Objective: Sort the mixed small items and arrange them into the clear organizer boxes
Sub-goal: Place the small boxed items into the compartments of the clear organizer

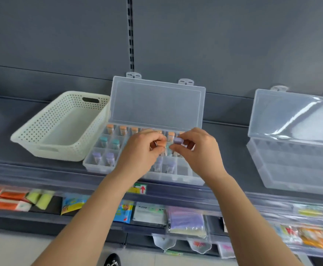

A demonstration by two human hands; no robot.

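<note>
Clear lidded compartment box (97, 166), rows mostly filled; left hand (140, 152), right hand (200, 150): grips pinching small capped vials (178, 141) (far-right clear box (291, 169) appears unfilled).

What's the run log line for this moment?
left hand: grips small item | right hand: pinches purple-capped tube | organizer box: lid open, partly filled | white basket: beside box, left
</note>
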